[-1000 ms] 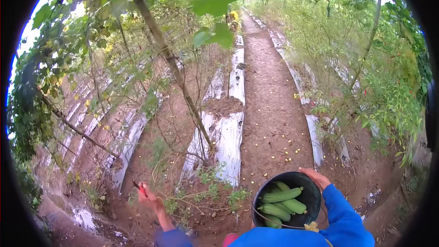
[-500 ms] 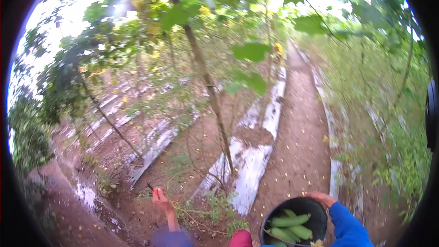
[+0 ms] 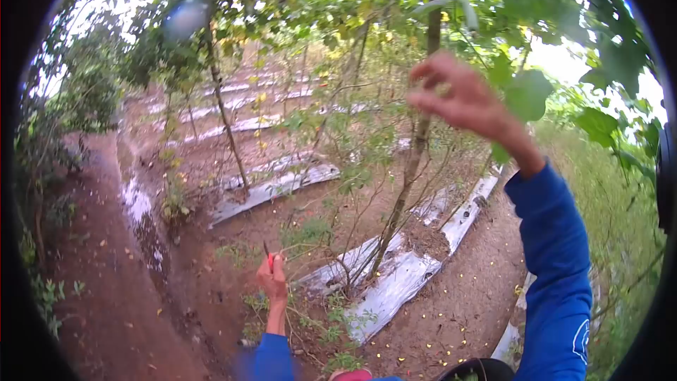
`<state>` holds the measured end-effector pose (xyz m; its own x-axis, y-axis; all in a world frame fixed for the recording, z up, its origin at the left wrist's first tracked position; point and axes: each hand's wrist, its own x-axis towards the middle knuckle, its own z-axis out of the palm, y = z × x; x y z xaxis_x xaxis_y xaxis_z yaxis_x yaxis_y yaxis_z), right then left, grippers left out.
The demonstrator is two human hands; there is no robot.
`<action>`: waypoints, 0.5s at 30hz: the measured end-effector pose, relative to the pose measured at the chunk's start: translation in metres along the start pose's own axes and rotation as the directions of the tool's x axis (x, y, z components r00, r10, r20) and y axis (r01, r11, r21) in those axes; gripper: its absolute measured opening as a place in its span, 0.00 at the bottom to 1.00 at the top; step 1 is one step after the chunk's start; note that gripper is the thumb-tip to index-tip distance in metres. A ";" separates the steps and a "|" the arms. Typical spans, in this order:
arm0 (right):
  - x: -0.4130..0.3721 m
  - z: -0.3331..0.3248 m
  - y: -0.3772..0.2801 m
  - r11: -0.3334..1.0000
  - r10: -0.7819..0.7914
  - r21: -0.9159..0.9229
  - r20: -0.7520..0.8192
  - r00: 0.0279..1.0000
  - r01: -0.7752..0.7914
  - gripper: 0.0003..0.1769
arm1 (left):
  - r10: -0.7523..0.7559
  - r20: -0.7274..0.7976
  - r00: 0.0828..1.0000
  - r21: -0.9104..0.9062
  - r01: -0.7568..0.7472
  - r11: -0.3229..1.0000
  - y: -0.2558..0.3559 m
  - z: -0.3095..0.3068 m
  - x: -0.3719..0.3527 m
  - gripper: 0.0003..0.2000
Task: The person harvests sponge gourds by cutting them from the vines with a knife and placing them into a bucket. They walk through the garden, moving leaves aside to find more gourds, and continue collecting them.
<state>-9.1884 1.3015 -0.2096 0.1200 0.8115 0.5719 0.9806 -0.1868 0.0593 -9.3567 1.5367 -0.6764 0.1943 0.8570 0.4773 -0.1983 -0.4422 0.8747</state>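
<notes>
My left hand (image 3: 273, 279) is closed around a small knife with a red handle (image 3: 271, 261); its thin dark blade points up. My right hand (image 3: 458, 95) is raised in front of a wooden pole (image 3: 417, 144), fingers curved and apart, with nothing visible in them. Above it, under the leaves, hangs a pale green long shape (image 3: 467, 13), too blurred to name. At the bottom edge only the dark rim of a black bucket (image 3: 479, 367) shows; its contents are out of sight.
Broad green leaves (image 3: 529, 95) hang close on the right. Silvery plastic mulch strips (image 3: 395, 296) cover the beds, with thin poles standing among them. A wet ditch (image 3: 141, 219) runs along the left beside a dirt path (image 3: 92, 261). Fallen yellow bits dot the soil.
My right hand has left the bucket's rim and risen to the vines. The view has turned left and up, so the bucket of green gourds is nearly out of frame. My left hand still grips the knife.
</notes>
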 end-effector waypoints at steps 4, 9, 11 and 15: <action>0.089 -0.078 0.083 0.981 -0.024 0.187 -0.174 0.984 0.057 0.35 | -0.017 0.016 1.000 0.089 0.016 0.996 0.014 0.013 -0.003 0.10; 0.126 -0.127 0.097 0.871 0.260 0.461 -0.135 0.956 -0.172 0.34 | 0.049 -0.006 0.999 0.154 -0.048 0.987 0.009 0.020 0.003 0.09; 0.139 -0.132 0.087 0.901 0.235 0.396 -0.106 0.966 -0.176 0.34 | 0.048 -0.004 0.999 0.158 -0.047 0.986 0.012 0.019 0.003 0.08; 0.168 -0.143 0.099 0.816 0.088 0.578 -0.083 0.993 -0.024 0.34 | 0.029 0.008 1.000 0.149 -0.030 0.988 0.014 0.021 0.001 0.08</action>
<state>-9.0932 1.3399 0.0091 0.1922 0.7430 0.6411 0.8865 0.1488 -0.4381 -9.3395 1.5258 -0.6617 0.1959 0.8415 0.5034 -0.0583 -0.5025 0.8626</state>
